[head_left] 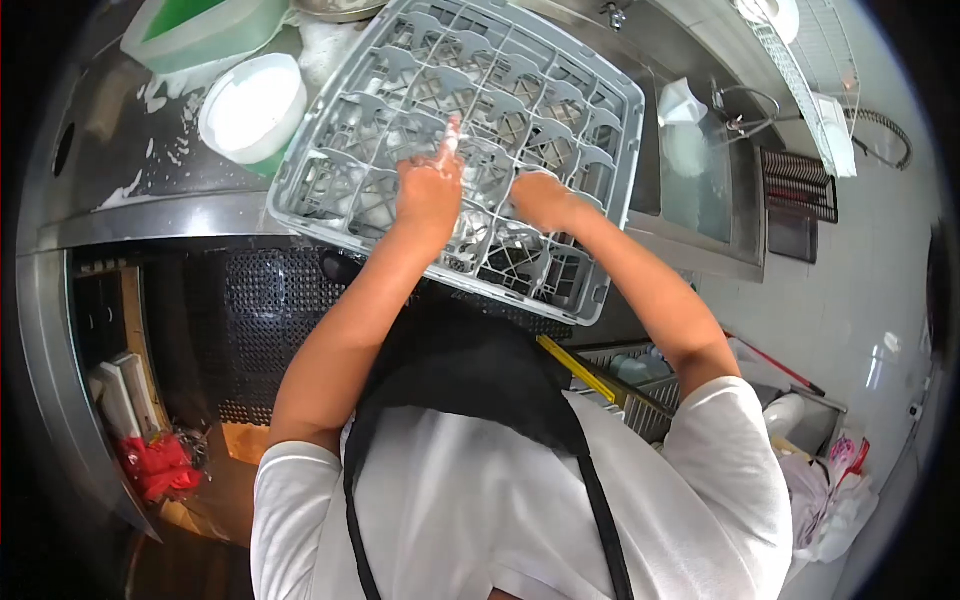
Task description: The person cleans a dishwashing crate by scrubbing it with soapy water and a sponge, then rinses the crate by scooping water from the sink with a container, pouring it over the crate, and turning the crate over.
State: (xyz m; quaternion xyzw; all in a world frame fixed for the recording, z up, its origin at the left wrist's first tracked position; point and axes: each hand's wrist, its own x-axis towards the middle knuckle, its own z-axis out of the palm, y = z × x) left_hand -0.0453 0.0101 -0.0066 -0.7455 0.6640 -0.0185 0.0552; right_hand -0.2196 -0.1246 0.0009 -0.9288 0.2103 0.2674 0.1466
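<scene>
A large grey dish rack (455, 277) with square compartments lies tilted across the steel counter, several clear glasses standing in its left and middle compartments. My left hand (430, 195) is over the middle of the rack, a finger stretched forward with white foam on it; the other fingers are curled and what they hold, if anything, is hidden. Just to the right, my right hand (545, 200) reaches down into a compartment near the front. Its fingers are bent and partly hidden, and I cannot make out anything in them.
A white bowl of foam (255, 108) and a green tub (195, 32) stand on the wet steel counter (160, 215) at the left. A sink with water (697, 190) and a faucet (745, 105) are at the right. A dark drying rack (800, 185) is beyond the sink.
</scene>
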